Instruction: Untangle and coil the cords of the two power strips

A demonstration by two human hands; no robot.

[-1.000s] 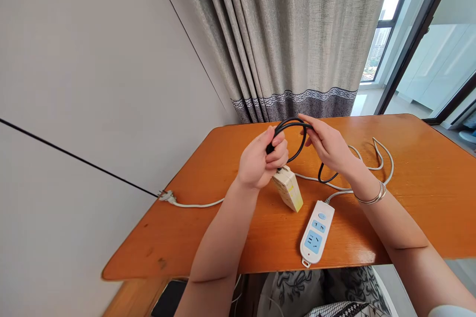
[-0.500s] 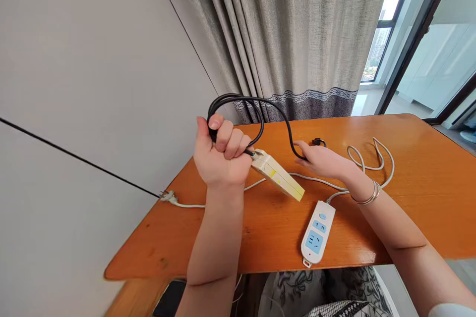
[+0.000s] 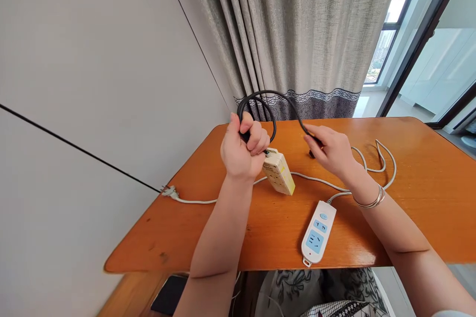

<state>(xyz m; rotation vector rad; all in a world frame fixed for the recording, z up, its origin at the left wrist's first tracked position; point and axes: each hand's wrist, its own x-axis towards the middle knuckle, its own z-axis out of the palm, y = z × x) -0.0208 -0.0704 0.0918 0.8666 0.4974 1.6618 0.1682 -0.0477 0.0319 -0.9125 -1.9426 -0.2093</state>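
Observation:
My left hand (image 3: 245,148) is closed around a looped black cord (image 3: 274,124) above the table. From that cord, just beneath the fist, hangs a yellowed power strip (image 3: 278,172), its socket face turned partly toward me. My right hand (image 3: 330,144) pinches the same cord farther along, close to its end. A dark plug end (image 3: 311,154) shows below those fingers, partly hidden. Lying near the table's front edge is a white power strip (image 3: 319,233) with blue sockets; neither hand touches it.
The white strip's cable (image 3: 316,178) winds across the orange wooden table (image 3: 275,237), looping at right and ending in a white plug (image 3: 170,192) by the left wall. A grey curtain (image 3: 308,34) hangs behind the table. A dark flat object (image 3: 169,294) lies below the front edge.
My left hand has shifted right with the cord, and the hanging yellowed strip has turned to show its sockets. My right hand has risen and moved slightly right along the cord.

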